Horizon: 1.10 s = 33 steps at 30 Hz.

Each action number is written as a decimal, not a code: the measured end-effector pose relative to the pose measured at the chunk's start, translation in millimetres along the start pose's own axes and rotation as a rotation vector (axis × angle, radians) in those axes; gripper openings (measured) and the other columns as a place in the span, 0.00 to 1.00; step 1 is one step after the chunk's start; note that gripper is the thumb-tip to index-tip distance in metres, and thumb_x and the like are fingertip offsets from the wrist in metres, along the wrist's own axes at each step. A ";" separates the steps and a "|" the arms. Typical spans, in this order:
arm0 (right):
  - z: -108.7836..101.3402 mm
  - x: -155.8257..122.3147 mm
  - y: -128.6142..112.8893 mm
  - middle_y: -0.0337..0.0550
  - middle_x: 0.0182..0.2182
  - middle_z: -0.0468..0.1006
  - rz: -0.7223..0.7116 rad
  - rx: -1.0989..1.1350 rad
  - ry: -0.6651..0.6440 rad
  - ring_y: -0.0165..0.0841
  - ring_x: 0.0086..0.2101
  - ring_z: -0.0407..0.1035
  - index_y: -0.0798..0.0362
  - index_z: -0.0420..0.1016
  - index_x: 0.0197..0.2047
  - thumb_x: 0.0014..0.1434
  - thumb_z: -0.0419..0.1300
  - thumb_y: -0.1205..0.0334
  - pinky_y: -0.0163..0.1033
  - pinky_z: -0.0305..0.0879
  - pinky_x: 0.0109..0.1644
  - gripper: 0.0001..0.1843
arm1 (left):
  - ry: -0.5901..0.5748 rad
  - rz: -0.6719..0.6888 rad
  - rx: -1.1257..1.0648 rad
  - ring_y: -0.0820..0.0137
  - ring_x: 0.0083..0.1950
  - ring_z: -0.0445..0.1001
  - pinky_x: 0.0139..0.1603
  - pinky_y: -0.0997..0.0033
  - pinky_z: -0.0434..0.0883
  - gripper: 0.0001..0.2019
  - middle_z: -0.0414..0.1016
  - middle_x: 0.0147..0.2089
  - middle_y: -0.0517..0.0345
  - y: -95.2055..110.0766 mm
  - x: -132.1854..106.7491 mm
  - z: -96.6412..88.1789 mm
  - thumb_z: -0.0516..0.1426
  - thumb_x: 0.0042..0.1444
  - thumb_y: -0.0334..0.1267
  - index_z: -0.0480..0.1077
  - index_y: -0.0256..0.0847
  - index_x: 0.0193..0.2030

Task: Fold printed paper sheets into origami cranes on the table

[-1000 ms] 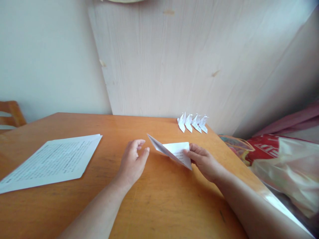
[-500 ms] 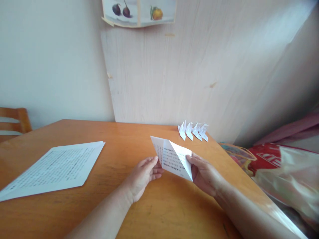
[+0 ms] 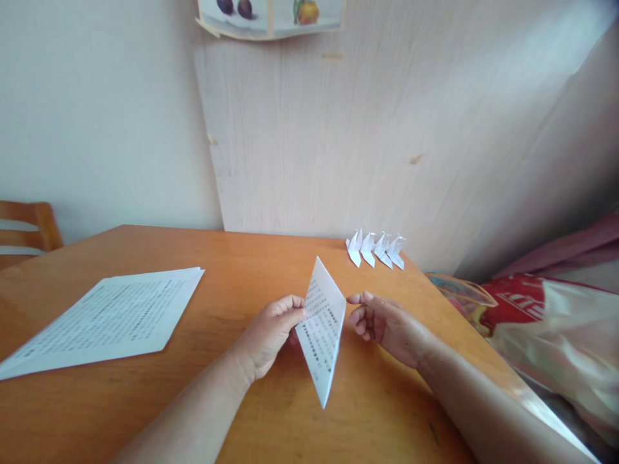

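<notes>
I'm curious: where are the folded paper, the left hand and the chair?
Folded paper (image 3: 322, 327), head view: its printed face.
Left hand (image 3: 268, 335), head view: middle of the hand.
Chair (image 3: 47, 225), head view: its backrest.

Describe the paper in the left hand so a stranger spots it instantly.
Look over the table to the left hand. It holds the printed, diamond-shaped paper. Unlike the flat sheets at left and folded figures behind, it is held.
</notes>
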State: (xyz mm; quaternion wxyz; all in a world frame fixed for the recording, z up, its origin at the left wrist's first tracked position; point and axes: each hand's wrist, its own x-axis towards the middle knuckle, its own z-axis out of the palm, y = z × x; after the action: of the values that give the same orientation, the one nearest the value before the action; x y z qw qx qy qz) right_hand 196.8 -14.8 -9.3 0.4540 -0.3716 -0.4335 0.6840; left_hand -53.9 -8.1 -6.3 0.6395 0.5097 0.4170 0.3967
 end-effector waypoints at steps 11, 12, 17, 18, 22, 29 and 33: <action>19.1 -5.4 10.5 0.37 0.26 0.73 -0.063 -0.255 -0.012 0.27 0.23 0.60 0.52 0.73 0.36 0.59 0.66 0.53 0.35 0.54 0.26 0.11 | -0.142 -0.006 0.036 0.68 0.37 0.74 0.40 0.68 0.67 0.13 0.78 0.39 0.56 9.4 -8.2 7.0 0.60 0.58 0.44 0.71 0.40 0.45; 19.8 -4.8 12.1 0.36 0.24 0.72 -0.046 -0.260 0.010 0.26 0.21 0.59 0.52 0.72 0.36 0.58 0.66 0.53 0.34 0.51 0.23 0.13 | -0.140 0.012 0.029 0.67 0.40 0.75 0.43 0.67 0.68 0.13 0.78 0.41 0.55 8.6 -7.5 6.4 0.60 0.58 0.43 0.71 0.40 0.46; 23.7 -4.6 15.9 0.35 0.22 0.73 0.038 -0.365 0.033 0.27 0.18 0.63 0.51 0.67 0.39 0.57 0.66 0.49 0.32 0.54 0.19 0.17 | 0.022 0.083 0.215 0.66 0.39 0.75 0.43 0.65 0.69 0.16 0.75 0.40 0.56 1.8 -2.9 3.0 0.59 0.57 0.38 0.67 0.40 0.52; 23.2 -4.7 15.5 0.35 0.21 0.73 0.063 -0.435 0.034 0.28 0.18 0.65 0.51 0.67 0.39 0.58 0.64 0.48 0.32 0.56 0.19 0.16 | 0.043 0.097 0.270 0.66 0.38 0.75 0.41 0.65 0.69 0.17 0.75 0.39 0.57 0.4 -2.3 2.5 0.59 0.57 0.38 0.66 0.40 0.53; 13.7 -3.9 9.9 0.37 0.22 0.73 -0.106 -0.774 0.261 0.31 0.21 0.66 0.50 0.67 0.38 0.63 0.59 0.47 0.36 0.59 0.23 0.15 | 0.021 0.114 0.411 0.66 0.38 0.74 0.38 0.66 0.69 0.16 0.73 0.39 0.57 -2.7 -1.7 1.4 0.57 0.57 0.37 0.66 0.41 0.53; 11.9 -8.6 1.6 0.46 0.38 0.77 -0.648 -1.104 0.040 0.38 0.39 0.71 0.48 0.78 0.43 0.65 0.57 0.62 0.44 0.67 0.42 0.08 | -0.057 0.164 0.499 0.65 0.41 0.75 0.40 0.66 0.70 0.16 0.75 0.40 0.56 -10.8 3.0 -0.5 0.57 0.58 0.37 0.68 0.44 0.53; 15.8 -7.7 5.9 0.46 0.38 0.78 -0.624 -1.260 -0.248 0.39 0.40 0.70 0.46 0.80 0.45 0.66 0.54 0.67 0.46 0.67 0.45 0.14 | -0.045 0.225 0.541 0.65 0.41 0.76 0.42 0.65 0.71 0.16 0.77 0.44 0.54 -17.5 7.1 -1.9 0.58 0.57 0.36 0.69 0.44 0.52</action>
State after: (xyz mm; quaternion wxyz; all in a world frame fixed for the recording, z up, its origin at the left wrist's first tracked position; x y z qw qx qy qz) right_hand 183.2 -27.3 -8.4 0.2749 -0.3415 -0.8808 0.1788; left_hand -51.9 -3.8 -24.6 0.4413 0.7134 0.4343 0.3282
